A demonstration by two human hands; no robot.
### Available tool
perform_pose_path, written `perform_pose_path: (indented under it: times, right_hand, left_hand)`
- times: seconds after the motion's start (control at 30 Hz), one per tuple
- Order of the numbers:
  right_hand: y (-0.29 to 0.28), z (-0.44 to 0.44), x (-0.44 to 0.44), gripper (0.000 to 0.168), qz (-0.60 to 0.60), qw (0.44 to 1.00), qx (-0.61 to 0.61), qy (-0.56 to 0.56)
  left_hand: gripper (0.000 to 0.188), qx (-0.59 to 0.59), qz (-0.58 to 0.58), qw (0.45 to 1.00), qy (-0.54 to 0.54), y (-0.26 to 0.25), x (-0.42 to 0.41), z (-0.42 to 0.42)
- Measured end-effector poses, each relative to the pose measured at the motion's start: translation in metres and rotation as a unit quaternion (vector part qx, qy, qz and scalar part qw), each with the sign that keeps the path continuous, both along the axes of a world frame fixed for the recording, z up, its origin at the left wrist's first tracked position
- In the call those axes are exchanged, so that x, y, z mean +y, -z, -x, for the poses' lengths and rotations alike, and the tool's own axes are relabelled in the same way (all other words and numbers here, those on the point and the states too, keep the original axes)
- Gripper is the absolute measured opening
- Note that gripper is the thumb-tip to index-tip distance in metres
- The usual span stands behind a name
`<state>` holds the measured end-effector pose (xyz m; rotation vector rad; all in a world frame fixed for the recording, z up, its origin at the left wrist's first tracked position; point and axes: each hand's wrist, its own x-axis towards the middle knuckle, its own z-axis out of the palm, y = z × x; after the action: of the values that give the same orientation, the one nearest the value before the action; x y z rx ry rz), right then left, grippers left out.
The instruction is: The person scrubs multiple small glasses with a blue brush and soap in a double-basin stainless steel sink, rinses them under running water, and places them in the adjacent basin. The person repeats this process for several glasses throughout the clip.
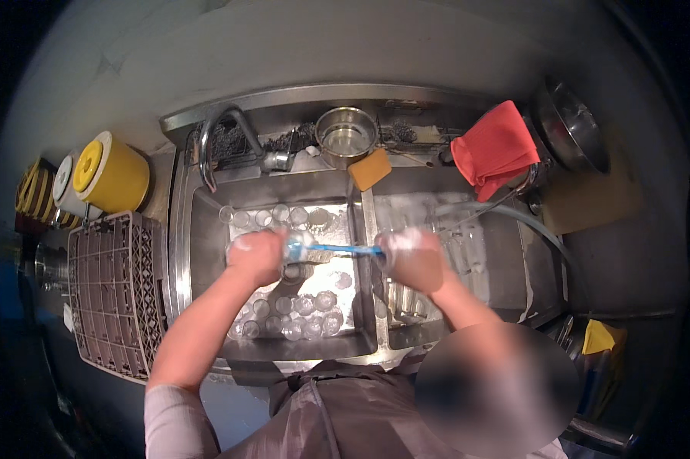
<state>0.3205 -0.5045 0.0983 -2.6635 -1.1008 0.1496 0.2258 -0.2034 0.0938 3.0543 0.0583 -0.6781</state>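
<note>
Over the left sink basin (207, 321), my left hand (258, 256) grips a drinking glass (294, 249), its mouth facing right. A blue-handled brush (345, 249) runs level into the glass; its head is blurred. My right hand (415, 261), with foam on it, holds the other end of the handle above the right basin (505, 275). Several glasses (283, 305) stand in the left basin near its front, and more glasses (281, 213) line its back. In the right basin, glasses (462, 249) lie in soapy water.
A curved faucet (208, 149) rises at the back left. Behind the divider are a steel pot (346, 137) and an orange sponge (370, 169). Red gloves (494, 149) hang near a grey hose (511, 213). A dish rack (107, 298) and yellow canister (118, 172) stand left.
</note>
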Motion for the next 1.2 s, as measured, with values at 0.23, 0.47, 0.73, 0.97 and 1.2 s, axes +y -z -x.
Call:
perform_pose_path:
  times: [0.23, 0.47, 0.73, 0.97, 1.2]
  right_hand:
    - [0.002, -0.084, -0.046, 0.026, 0.108, 0.988, 0.105, -0.024]
    - [-0.006, 0.008, -0.020, 0.031, -0.028, 0.996, 0.077, 0.037]
    - [-0.018, -0.076, -0.037, 0.035, 0.023, 0.948, 0.293, -0.121]
    - [-0.012, -0.003, 0.016, 0.032, 0.095, 0.981, 0.087, -0.144]
    - [0.015, -0.058, -0.005, 0.030, 0.023, 0.938, 0.302, -0.168]
  left_hand:
    - [0.040, -0.128, 0.267, 0.941, 0.161, -0.023, -0.043, 0.019]
    - [0.035, -0.155, 0.093, 0.983, 0.013, 0.015, -0.014, 0.004]
    - [0.060, -0.102, 0.286, 0.949, 0.082, -0.015, -0.036, 0.021]
    - [0.060, 0.006, 0.030, 0.999, 0.019, 0.025, -0.008, 0.028]
    - [0.061, -0.147, 0.305, 0.941, 0.029, -0.025, -0.021, 0.037]
